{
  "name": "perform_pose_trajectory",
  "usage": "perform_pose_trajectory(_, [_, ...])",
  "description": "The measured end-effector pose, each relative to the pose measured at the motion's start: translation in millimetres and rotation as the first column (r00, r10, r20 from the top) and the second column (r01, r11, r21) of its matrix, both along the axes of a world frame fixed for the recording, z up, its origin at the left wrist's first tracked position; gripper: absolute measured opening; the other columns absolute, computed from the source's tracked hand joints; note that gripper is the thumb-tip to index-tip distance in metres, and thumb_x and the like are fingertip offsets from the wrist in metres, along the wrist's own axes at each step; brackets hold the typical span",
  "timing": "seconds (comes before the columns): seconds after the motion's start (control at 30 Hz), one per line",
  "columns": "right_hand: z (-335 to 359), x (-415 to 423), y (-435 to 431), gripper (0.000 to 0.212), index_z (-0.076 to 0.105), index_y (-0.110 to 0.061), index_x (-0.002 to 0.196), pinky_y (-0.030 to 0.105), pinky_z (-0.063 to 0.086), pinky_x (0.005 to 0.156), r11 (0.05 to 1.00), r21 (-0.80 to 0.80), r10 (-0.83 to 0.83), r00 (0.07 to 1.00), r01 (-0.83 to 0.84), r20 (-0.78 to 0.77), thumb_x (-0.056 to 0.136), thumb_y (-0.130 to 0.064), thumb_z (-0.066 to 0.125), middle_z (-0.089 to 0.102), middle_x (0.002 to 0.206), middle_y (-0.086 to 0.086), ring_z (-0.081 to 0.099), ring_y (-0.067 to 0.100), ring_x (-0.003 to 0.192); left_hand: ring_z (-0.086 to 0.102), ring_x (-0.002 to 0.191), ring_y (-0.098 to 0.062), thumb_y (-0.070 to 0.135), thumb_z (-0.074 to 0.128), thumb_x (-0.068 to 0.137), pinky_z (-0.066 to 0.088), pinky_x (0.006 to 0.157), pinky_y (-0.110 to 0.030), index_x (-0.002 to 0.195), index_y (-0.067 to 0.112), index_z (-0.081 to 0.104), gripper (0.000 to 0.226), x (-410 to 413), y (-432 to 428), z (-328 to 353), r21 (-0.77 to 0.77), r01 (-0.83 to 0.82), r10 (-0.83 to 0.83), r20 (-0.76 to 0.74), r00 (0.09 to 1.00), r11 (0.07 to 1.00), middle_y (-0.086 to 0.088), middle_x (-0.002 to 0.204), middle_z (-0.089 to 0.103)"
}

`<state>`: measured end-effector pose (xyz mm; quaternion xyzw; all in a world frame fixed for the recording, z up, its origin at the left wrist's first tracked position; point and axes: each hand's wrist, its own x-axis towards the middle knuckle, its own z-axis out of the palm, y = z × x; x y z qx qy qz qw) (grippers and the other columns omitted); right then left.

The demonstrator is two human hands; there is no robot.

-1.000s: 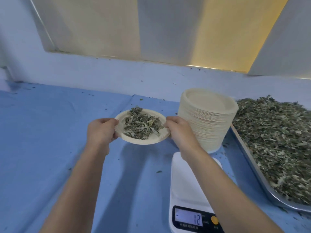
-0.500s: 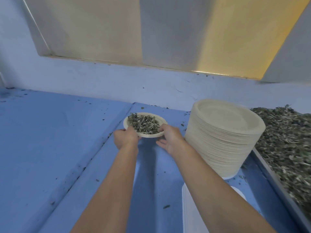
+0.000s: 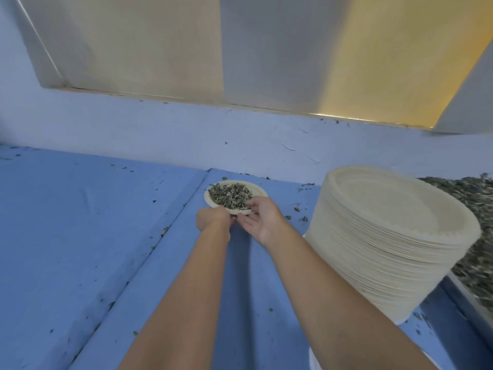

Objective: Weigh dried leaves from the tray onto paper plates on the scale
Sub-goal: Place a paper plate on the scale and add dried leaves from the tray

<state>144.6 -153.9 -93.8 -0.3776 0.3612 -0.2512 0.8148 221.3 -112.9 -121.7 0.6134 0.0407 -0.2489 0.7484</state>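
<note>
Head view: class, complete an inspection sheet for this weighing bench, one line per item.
Surface: blue covering, with a seam down the middle.
Job's things: filled plate of dried leaves rests near the back wall; stack of paper plates to its right; tray of leaves at the right edge; scale not clearly in view.
Clutter: leaf crumbs scattered about.
Grips: left hand curled at the plate's near rim, hold unclear; right hand relaxed, fingers touching the rim.
Cables: nothing seen.
Surroundings: pale blue wall, beige panels above.

matt paper plates [image 3: 394, 236], dry crumbly leaves [image 3: 230, 196]
</note>
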Motion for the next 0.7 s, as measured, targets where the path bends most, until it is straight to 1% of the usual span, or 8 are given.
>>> perform_pose_trajectory(0.07, [0,6,-4,0.023,0.046,-0.002,0.115,0.032,0.045,0.091,0.999,0.019,-0.032,0.998,0.031,0.045,0.091,0.0,0.047,0.037,0.118,0.013,0.05,0.032,0.122,0.059,0.061,-0.024,-0.009,0.046,0.087,0.049,0.051,-0.026,0.11,-0.012,0.058,0.026,7,-1,0,-0.028,0.006,-0.006,0.002,1.0,1.0,-0.021,0.09,0.063])
perform_pose_trajectory(0.13, [2,11,-7,0.02,0.047,-0.001,0.111,0.033,0.043,0.097,0.999,0.022,-0.038,0.995,0.036,0.088,0.091,0.001,0.046,0.035,0.117,0.01,0.046,0.031,0.127,0.063,0.086,-0.028,-0.008,0.042,0.092,0.05,0.052,-0.022,0.117,-0.013,0.052,0.028,9,-1,3,-0.083,0.047,-0.049,-0.026,0.998,0.995,-0.022,0.108,0.062])
perform_pose_trajectory(0.23, [4,17,-11,0.027,0.048,0.0,0.119,0.033,0.039,0.102,0.999,0.024,-0.027,0.995,0.025,0.099,0.091,-0.001,0.045,0.036,0.126,0.011,0.043,0.029,0.13,0.054,0.118,-0.032,-0.011,0.03,0.094,0.051,0.078,-0.033,0.113,-0.014,0.047,0.025,10,-4,7,-0.222,0.082,-0.111,-0.119,0.987,0.972,-0.028,0.116,0.055])
perform_pose_trajectory(0.3, [5,21,-15,0.038,0.045,0.0,0.129,0.032,0.04,0.1,0.998,0.043,-0.046,0.993,0.041,0.106,0.091,-0.002,0.046,0.035,0.135,0.015,0.043,0.031,0.128,0.053,0.117,-0.032,-0.011,0.029,0.094,0.048,0.083,-0.033,0.114,-0.013,0.047,0.027,12,-7,8,-0.29,0.075,-0.127,-0.164,0.978,0.954,-0.025,0.108,0.05])
perform_pose_trajectory(0.4, [5,29,-18,0.029,0.048,-0.003,0.12,0.028,0.043,0.094,0.996,0.058,-0.075,0.989,0.068,0.129,0.09,-0.003,0.047,0.038,0.124,0.012,0.045,0.03,0.122,0.049,0.122,-0.03,-0.01,0.031,0.094,0.045,0.087,-0.03,0.117,-0.012,0.047,0.028,17,-14,8,-0.375,0.057,-0.134,-0.181,0.974,0.925,-0.024,0.111,0.046])
perform_pose_trajectory(0.53, [0,40,-20,0.04,0.047,0.001,0.129,0.025,0.037,0.105,0.998,0.056,-0.026,0.991,0.018,0.132,0.089,-0.005,0.049,0.046,0.127,0.016,0.043,0.025,0.129,0.044,0.129,-0.026,-0.008,0.032,0.095,0.042,0.097,-0.029,0.119,-0.015,0.047,0.029,25,-20,4,-0.434,0.086,-0.17,-0.16,0.972,0.897,-0.023,0.124,0.05])
perform_pose_trajectory(0.63, [-1,45,-24,0.019,0.055,-0.005,0.107,0.02,0.041,0.093,0.998,0.05,0.025,0.992,-0.031,0.122,0.09,-0.01,0.05,0.057,0.101,0.008,0.055,0.015,0.101,0.037,0.135,-0.022,-0.001,0.032,0.098,0.034,0.108,-0.031,0.134,-0.009,0.039,0.038,32,-27,2,-0.446,0.157,-0.24,-0.136,0.961,0.881,-0.018,0.143,0.039])
perform_pose_trajectory(0.7, [1,47,-25,0.018,0.059,-0.009,0.107,0.021,0.042,0.086,0.999,0.008,0.048,0.994,-0.049,0.103,0.091,-0.013,0.05,0.06,0.107,0.002,0.058,0.013,0.099,0.034,0.137,-0.022,0.004,0.033,0.099,0.029,0.111,-0.031,0.136,-0.005,0.039,0.038,34,-33,2,-0.452,0.207,-0.294,-0.13,0.947,0.868,-0.016,0.145,0.037])
